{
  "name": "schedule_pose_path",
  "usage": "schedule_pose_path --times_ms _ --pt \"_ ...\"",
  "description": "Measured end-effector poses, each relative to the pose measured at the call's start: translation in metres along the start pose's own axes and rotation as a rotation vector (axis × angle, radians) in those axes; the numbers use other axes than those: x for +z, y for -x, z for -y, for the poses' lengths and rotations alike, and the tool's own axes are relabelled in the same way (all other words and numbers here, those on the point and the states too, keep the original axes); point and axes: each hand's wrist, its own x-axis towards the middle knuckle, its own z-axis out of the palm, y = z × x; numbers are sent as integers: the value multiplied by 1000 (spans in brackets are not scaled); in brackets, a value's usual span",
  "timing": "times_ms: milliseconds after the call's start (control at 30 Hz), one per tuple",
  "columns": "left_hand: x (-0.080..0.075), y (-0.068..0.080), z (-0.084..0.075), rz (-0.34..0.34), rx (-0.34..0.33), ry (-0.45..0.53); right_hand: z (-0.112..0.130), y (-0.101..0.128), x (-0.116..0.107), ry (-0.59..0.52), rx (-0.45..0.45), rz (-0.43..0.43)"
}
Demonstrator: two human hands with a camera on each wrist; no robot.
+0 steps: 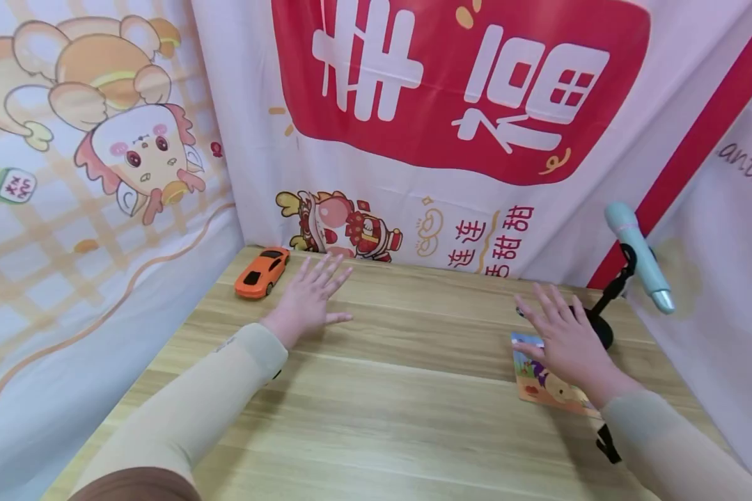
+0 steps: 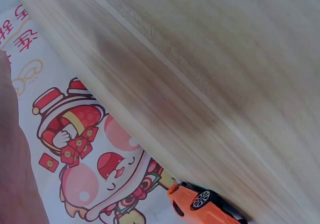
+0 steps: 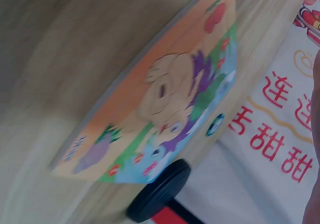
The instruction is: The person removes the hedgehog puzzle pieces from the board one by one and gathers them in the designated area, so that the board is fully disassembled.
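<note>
Counter (image 1: 413, 390): wide open middle, cloth walls close at far and left edges. Right hand (image 1: 570, 344) hovers flat over the puzzle board (image 1: 548, 386) at the right, fingers spread, holding nothing; lower squarely, avoid the mic stand (image 1: 601, 327) just beyond. Left hand (image 1: 307, 296) open, empty, beside the orange toy car (image 1: 262, 272), far left.

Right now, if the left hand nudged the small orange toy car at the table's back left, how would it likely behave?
The small orange toy car sits on visible wheels, so it would probably roll on the smooth wooden table. It looks light, likely plastic. The left hand lies flat beside it, apart.
</note>
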Motion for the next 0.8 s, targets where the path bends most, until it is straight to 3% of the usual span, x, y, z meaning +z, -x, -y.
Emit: schedule_pose_path --times_ms 133,267,467,600,800 --pt "1 0 -3 0 0 34 -15 22 6 -67 25 71" --pt "1 1 -9 31 -2 68 -25 38 17 -195 59 198" --pt "1 -3 -25 77 14 108 -21 48 38 -272 74 312" --pt "-1 -10 -40 88 17 171 -7 39 43 -313 83 349" --pt "-5 -29 -72 107 34 266 31 4 47 -359 38 343"
